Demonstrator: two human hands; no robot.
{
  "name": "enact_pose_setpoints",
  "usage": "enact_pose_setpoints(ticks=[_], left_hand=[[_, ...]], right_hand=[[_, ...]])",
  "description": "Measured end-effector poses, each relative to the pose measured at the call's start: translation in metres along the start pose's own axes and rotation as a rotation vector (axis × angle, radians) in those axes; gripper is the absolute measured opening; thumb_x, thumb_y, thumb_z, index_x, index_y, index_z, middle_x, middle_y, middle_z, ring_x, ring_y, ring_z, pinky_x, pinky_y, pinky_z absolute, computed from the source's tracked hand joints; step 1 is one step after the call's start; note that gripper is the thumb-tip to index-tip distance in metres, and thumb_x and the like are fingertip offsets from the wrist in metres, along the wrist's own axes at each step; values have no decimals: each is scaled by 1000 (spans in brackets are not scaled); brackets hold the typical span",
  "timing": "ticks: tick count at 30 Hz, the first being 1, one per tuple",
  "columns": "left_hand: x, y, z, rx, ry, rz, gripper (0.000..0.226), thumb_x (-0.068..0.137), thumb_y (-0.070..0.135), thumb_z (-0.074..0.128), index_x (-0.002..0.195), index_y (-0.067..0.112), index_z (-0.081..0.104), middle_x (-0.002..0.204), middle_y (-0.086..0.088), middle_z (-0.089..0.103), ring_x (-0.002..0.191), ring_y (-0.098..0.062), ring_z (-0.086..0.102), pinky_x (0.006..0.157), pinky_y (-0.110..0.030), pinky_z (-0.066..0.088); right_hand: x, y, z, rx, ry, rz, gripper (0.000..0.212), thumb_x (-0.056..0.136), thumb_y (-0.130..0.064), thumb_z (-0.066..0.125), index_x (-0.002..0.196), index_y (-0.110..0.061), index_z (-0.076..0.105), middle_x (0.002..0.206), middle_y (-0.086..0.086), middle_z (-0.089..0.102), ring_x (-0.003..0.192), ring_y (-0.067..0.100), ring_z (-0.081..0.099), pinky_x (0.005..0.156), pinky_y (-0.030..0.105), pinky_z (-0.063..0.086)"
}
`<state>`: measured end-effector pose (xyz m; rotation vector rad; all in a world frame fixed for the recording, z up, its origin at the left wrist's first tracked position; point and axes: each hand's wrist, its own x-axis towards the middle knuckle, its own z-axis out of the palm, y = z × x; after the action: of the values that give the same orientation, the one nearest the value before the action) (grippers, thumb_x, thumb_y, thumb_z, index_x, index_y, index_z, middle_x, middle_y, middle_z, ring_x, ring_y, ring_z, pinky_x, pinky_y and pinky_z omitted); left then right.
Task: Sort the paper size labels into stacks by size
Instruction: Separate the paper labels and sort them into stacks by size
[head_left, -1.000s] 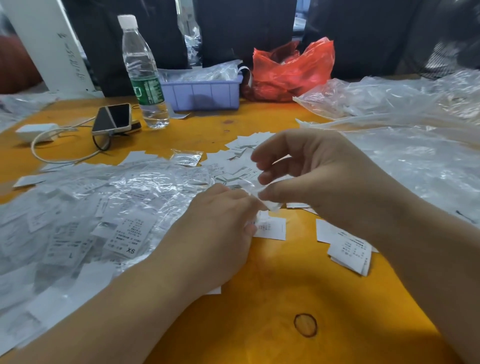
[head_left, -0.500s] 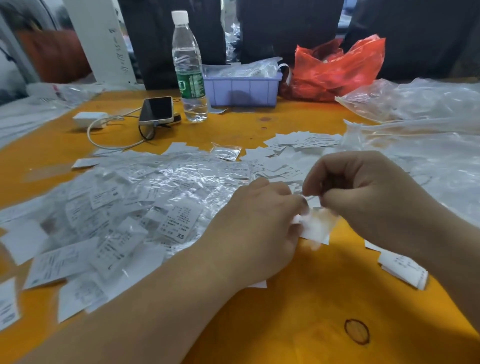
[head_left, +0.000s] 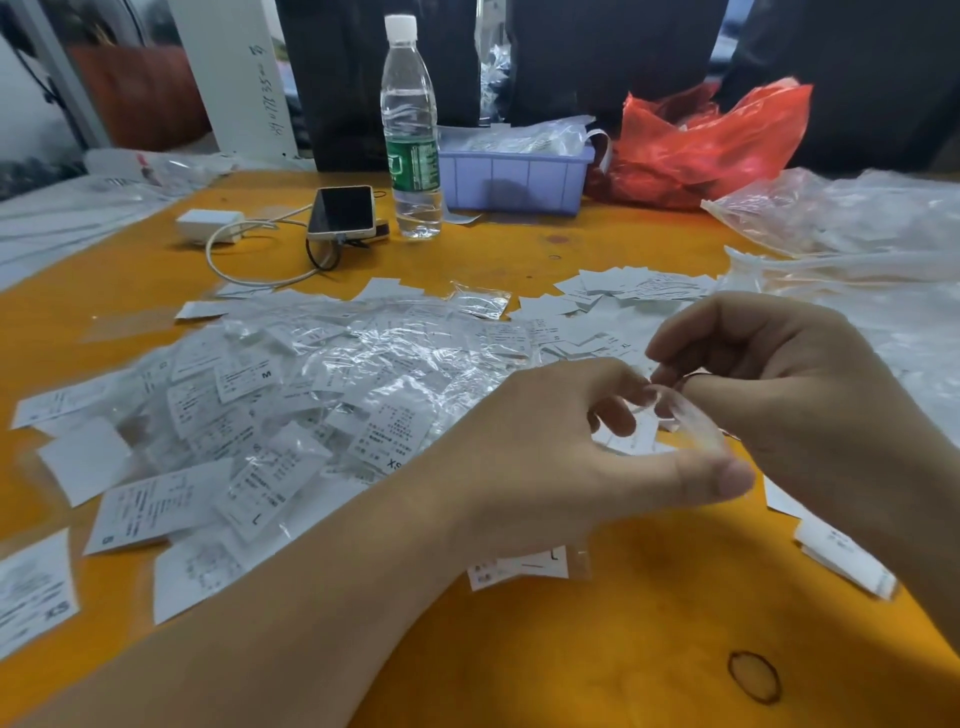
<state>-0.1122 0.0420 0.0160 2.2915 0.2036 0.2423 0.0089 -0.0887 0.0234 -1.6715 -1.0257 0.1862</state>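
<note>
Left hand (head_left: 566, 452): over the middle of the counter (head_left: 597, 639), fingers (head_left: 615, 415) curled, thumb stretched toward the right hand; fingertips pinch one end of a small clear sleeve (head_left: 685, 415).
Right hand (head_left: 784, 395): beside the left, fingers curled inward, tips pinching the same sleeve at its upper end.
Clear sleeve: held between both hands, just above the counter; a white label (head_left: 631, 439) shows blurred beneath it, whether inside or under it I cannot tell.
Label pile (head_left: 270, 415): loose white paper size labels and crumpled clear sleeves spread over the counter's left half; letters M, L, XS readable on some.
Far stack (head_left: 639, 286): labels lying toward the far edge, right of centre.
Near stack (head_left: 841, 561): labels at the right edge, partly under the right forearm.
Single label (head_left: 519, 569): under the left wrist, marked L.
Far edge: water bottle (head_left: 413, 130), phone (head_left: 343, 213), white charger (head_left: 210, 224), lilac bin (head_left: 514, 176), red bag (head_left: 706, 145).
Right far corner: clear plastic bags (head_left: 852, 218).
</note>
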Motion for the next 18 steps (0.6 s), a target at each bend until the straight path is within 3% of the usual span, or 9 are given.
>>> enact_pose_setpoints(ticks=[2, 4, 9, 11, 13, 15, 18], left_hand=[[-1, 2, -1, -73, -10, -35, 72, 57, 89, 45, 114, 46, 58, 99, 26, 63, 91, 13, 56, 71, -18, 43], [-2, 5, -2, -139, 3, -58, 65, 65, 86, 43, 110, 43, 60, 94, 23, 66, 87, 12, 60, 71, -21, 47], [-2, 4, -8, -185, 59, -106, 18, 90, 37, 66, 108, 34, 64, 90, 10, 72, 85, -6, 69, 82, -33, 55], [-2, 3, -10, -202, 72, -96, 13, 91, 29, 66, 104, 31, 66, 92, 7, 73, 86, -8, 69, 83, -32, 55], [-3, 2, -11, -215, 91, -64, 9, 90, 27, 67, 98, 30, 70, 93, 11, 74, 87, 0, 69, 81, -24, 55], [-3, 1, -13, -209, 106, -40, 7, 89, 26, 69, 94, 29, 72, 90, 19, 74, 87, 7, 67, 79, -13, 51], [-3, -1, -15, -173, 134, -39, 5, 88, 27, 69, 90, 30, 72, 87, 21, 73, 85, 8, 66, 77, -15, 51]], right_hand=[[0, 0, 0, 14, 17, 0, 31, 59, -7, 58, 77, -29, 72, 73, 2, 71, 69, 14, 67, 62, 30, 54], [0, 0, 0, 41, 17, -3, 29, 60, -9, 61, 77, -29, 72, 74, 1, 70, 72, 17, 68, 65, 37, 56], [-1, 0, 0, 31, 51, 1, 25, 63, -10, 69, 83, -26, 72, 77, 2, 72, 76, 18, 71, 72, 43, 58], [0, 1, -1, 44, -8, 61, 28, 62, -16, 80, 87, -24, 71, 81, 3, 72, 77, 21, 72, 74, 42, 57], [0, 1, 1, 89, -115, 133, 34, 62, -25, 88, 92, -22, 71, 85, 3, 72, 78, 20, 72, 72, 36, 57], [1, 0, 3, 164, -182, 186, 33, 61, -25, 85, 91, -18, 72, 84, 4, 73, 76, 18, 71, 64, 31, 57], [1, -3, 1, 233, -199, 201, 33, 58, -25, 76, 88, -13, 73, 76, 11, 72, 63, 18, 64, 53, 26, 53]])
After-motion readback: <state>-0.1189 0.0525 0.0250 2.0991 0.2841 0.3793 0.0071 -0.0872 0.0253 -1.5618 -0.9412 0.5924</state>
